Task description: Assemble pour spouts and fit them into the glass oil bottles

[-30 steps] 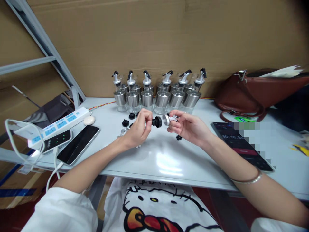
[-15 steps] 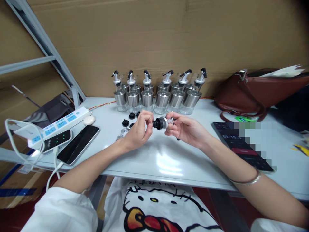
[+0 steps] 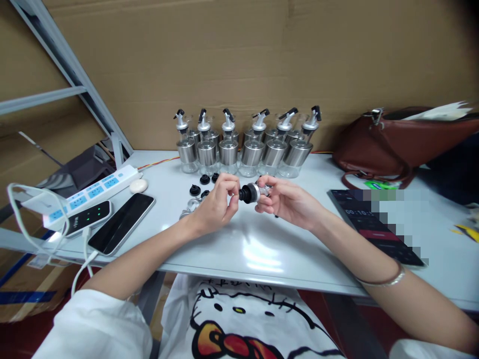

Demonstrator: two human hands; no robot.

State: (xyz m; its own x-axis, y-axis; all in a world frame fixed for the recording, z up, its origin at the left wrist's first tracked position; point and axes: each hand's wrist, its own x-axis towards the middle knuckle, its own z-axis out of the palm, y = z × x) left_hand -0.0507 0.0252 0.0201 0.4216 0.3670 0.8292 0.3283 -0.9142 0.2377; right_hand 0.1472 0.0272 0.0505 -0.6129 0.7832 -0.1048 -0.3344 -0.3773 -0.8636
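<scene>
Above the middle of the table I hold a pourer spout (image 3: 250,193), silver with a ribbed black stopper pointing left. The fingers of my right hand (image 3: 288,199) grip its silver end. My left hand (image 3: 221,199) pinches the tip of the black stopper between thumb and fingers. Several black stoppers (image 3: 195,190) lie on the table just beyond my left hand, some partly hidden by it. Silver pourer parts (image 3: 190,207) rest beside my left wrist. Behind stand several glass and steel oil bottles (image 3: 252,152); the front row is fitted with pourer spouts.
A power strip (image 3: 95,192), a phone (image 3: 121,224) with white cables and a round white case (image 3: 138,186) lie at the left. To the right are a brown bag (image 3: 411,144) and a tablet (image 3: 370,224) showing a timer. Cardboard (image 3: 239,60) forms the back wall.
Both hands keep hold of the pourer spout and have shifted very slightly. The spout sits a little lower and further right. The bottles and loose parts stay put.
</scene>
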